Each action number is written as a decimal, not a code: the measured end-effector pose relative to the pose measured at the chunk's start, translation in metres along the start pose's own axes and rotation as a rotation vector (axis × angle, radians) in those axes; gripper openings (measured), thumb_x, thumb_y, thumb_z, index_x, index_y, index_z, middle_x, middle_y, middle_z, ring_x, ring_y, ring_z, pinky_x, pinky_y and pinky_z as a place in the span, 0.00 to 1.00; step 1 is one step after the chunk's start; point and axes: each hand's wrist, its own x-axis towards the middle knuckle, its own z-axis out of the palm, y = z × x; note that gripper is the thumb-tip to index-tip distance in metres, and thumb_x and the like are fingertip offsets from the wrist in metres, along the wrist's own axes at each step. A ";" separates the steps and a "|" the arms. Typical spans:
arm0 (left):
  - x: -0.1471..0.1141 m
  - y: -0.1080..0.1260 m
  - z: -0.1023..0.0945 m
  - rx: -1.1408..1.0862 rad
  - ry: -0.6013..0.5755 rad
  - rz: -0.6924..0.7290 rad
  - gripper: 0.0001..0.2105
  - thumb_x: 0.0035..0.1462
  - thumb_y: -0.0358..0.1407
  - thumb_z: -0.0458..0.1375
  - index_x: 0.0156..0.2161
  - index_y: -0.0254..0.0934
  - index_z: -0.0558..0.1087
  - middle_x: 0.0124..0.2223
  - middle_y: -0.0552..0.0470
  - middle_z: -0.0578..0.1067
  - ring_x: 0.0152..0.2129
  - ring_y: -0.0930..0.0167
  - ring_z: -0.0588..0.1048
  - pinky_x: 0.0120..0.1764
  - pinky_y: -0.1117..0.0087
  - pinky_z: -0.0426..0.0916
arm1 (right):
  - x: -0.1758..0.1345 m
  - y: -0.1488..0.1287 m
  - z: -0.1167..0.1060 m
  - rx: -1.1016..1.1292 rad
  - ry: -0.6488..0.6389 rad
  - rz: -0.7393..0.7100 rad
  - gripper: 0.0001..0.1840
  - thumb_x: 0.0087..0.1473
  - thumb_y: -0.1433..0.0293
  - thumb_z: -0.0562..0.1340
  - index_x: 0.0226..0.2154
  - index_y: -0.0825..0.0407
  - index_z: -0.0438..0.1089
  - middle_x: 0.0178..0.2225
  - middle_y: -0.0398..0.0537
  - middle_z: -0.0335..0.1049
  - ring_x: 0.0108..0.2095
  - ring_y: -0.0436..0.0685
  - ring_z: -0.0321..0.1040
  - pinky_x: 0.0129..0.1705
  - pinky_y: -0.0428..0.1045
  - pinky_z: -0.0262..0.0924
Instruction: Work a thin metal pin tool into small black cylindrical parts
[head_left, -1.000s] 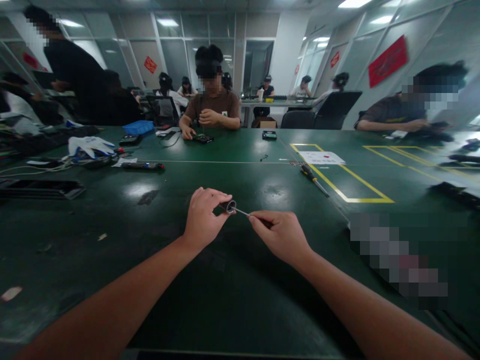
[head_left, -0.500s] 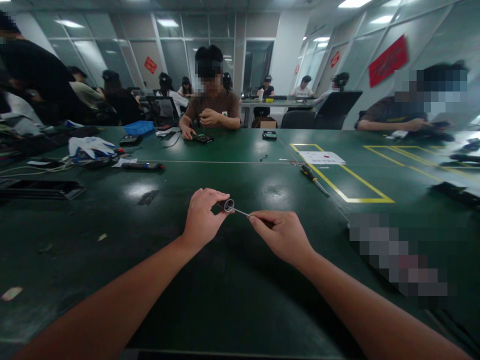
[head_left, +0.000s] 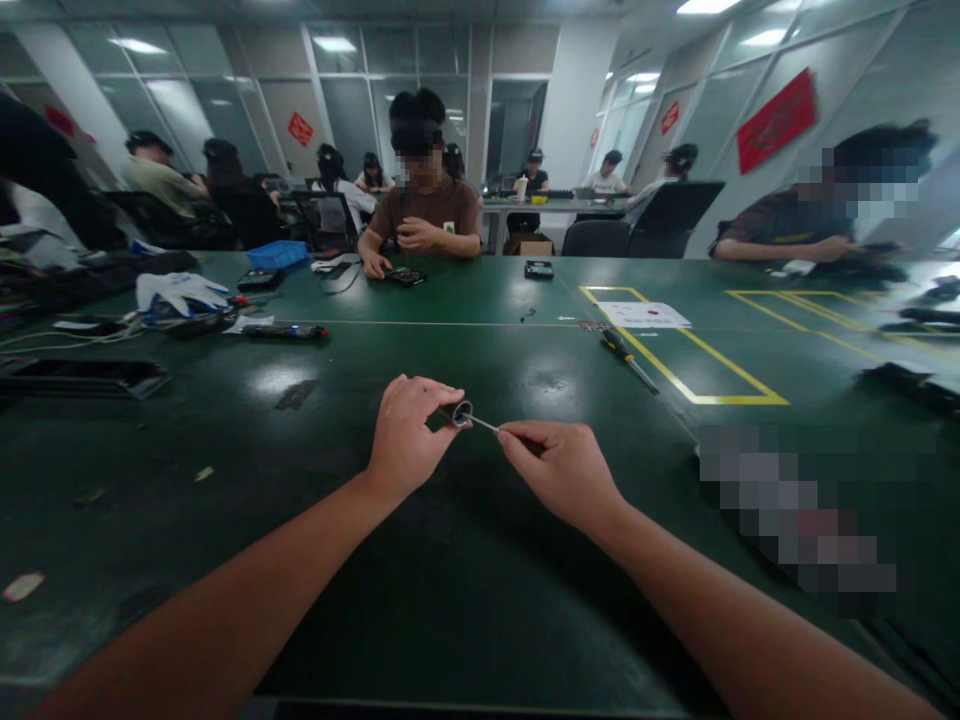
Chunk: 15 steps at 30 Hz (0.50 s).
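Observation:
My left hand (head_left: 411, 428) is closed around a small dark cylinder (head_left: 461, 412) with a round open end and a bright metal rim, facing right. Between thumb and fingers, my right hand (head_left: 559, 462) pinches a thin metal rod (head_left: 484, 424). The rod's far tip reaches into the cylinder's open end; what it touches inside is too small to make out. Whatever handle the rod has is hidden in my right palm. Both hands are held over the middle of the green table (head_left: 480, 600).
A yellow-and-black screwdriver (head_left: 628, 358) lies beyond my right hand, beside yellow tape and a paper sheet (head_left: 645, 315). White gloves (head_left: 180, 295), a pen-like tool (head_left: 285, 333) and a blue bin (head_left: 277, 254) are at left. A person (head_left: 420, 200) works opposite.
The cylinder in my left hand has shifted slightly right and turned a little, so less of the rod shows. At far left, a standing person has moved further left.

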 end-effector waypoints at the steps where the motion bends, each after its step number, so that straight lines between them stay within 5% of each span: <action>1: 0.000 0.000 0.000 0.004 -0.002 0.001 0.14 0.51 0.32 0.72 0.43 0.42 0.77 0.43 0.52 0.81 0.43 0.63 0.78 0.56 0.50 0.65 | 0.000 0.000 0.000 0.000 -0.002 -0.001 0.14 0.63 0.68 0.60 0.37 0.48 0.83 0.25 0.40 0.78 0.24 0.51 0.71 0.27 0.47 0.57; 15: 0.002 0.000 -0.002 -0.010 0.003 -0.021 0.14 0.50 0.31 0.72 0.43 0.40 0.77 0.42 0.51 0.80 0.42 0.63 0.78 0.52 0.52 0.69 | 0.000 -0.001 -0.003 -0.001 0.005 -0.021 0.14 0.63 0.68 0.60 0.36 0.49 0.83 0.23 0.40 0.76 0.22 0.50 0.68 0.26 0.47 0.56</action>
